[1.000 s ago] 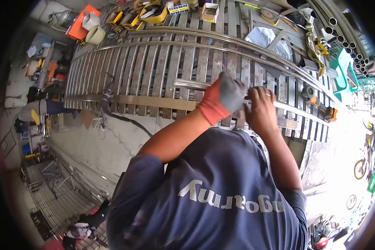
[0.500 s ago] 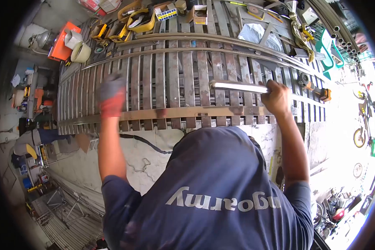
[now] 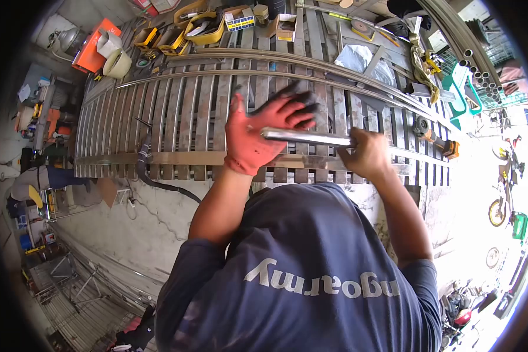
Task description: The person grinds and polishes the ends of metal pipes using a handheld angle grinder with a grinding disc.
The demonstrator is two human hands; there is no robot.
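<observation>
My left hand (image 3: 258,134), in a red glove with dark fingertips, is palm up with its fingers spread. The end of a shiny metal tube (image 3: 311,137) lies over the palm, and nothing is gripped there. My bare right hand (image 3: 368,152) is wrapped round the tube's other end. Below both hands a long flat metal bar (image 3: 188,158) runs along the near side of the slatted metal table (image 3: 188,105). A dark cable (image 3: 158,185) with a thin-tipped tool (image 3: 144,136) lies across the bar, left of my left hand.
Long thin rods (image 3: 217,73) cross the table beyond my hands. Yellow bins (image 3: 205,32), a small open box (image 3: 286,29) and a plastic bag (image 3: 355,57) are at the back. A power tool (image 3: 437,139) lies right. A person (image 3: 41,180) is at far left.
My left hand has come right from the table's left part and opened under the tube's end. The tube and my right hand have shifted left and nearer. The cabled tool now shows on the table.
</observation>
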